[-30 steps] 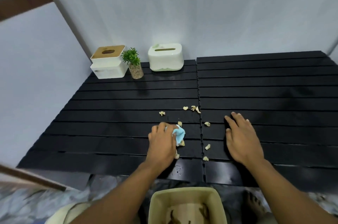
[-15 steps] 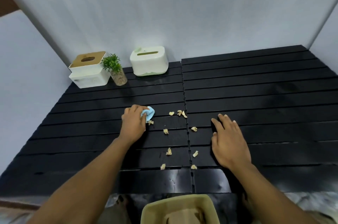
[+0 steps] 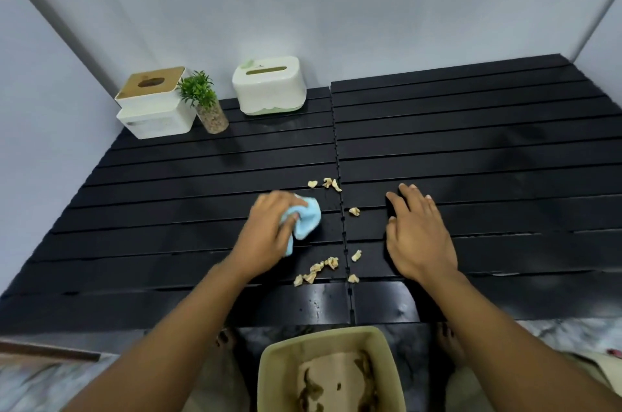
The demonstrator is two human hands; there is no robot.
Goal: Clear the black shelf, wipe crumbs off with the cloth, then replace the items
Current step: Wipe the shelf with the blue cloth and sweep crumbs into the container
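Observation:
The black slatted shelf (image 3: 471,142) fills the middle of the view. My left hand (image 3: 266,236) is shut on a light blue cloth (image 3: 308,221) pressed on the slats left of the centre seam. Pale crumbs (image 3: 316,268) lie in a loose pile just below the cloth, with a few more crumbs (image 3: 328,183) above it and along the seam. My right hand (image 3: 417,233) rests flat on the shelf right of the seam, fingers spread, holding nothing.
At the back left stand a white box with a wooden lid (image 3: 154,106), a small potted plant (image 3: 205,105) and a white tissue box (image 3: 269,85). A beige bin (image 3: 269,371) sits below the shelf's front edge. Grey walls enclose the shelf.
My left hand swept the cloth out to the left, then back right and toward me, bunching several crumbs near the front edge. My right hand stayed flat in place.

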